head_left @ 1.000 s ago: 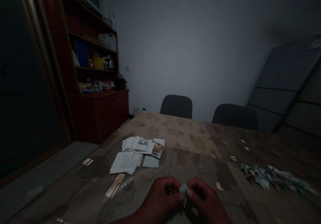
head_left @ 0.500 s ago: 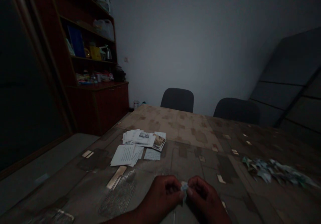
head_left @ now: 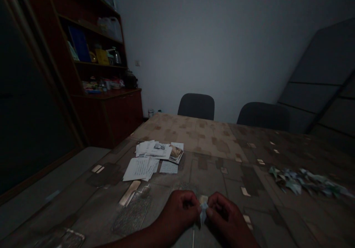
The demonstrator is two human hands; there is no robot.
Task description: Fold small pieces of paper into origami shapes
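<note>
Between my left hand (head_left: pixel 180 210) and my right hand (head_left: pixel 224 214), a small folded piece of pale blue paper (head_left: pixel 203 211) is pinched by the fingertips of both. Both hands are curled and hover just above the patterned table cover (head_left: pixel 210 174). To the right, out of reach of my fingers, lies a heap of similar folded blue-green paper pieces (head_left: pixel 302 182). Small tan slips (head_left: pixel 245 191) lie scattered near my right hand.
Loose written sheets and photographs (head_left: pixel 152 157) lie beyond my hands. A transparent phone case (head_left: pixel 132 211) lies near my left hand. Two dark chairs (head_left: pixel 196 106) stand past the far table edge, and a red-brown shelf cabinet (head_left: pixel 108 118) stands at the left.
The whole scene sits a little higher in the picture as my head has tilted down. Both hands still pinch the blue paper, with only slight shifts in its folds.
</note>
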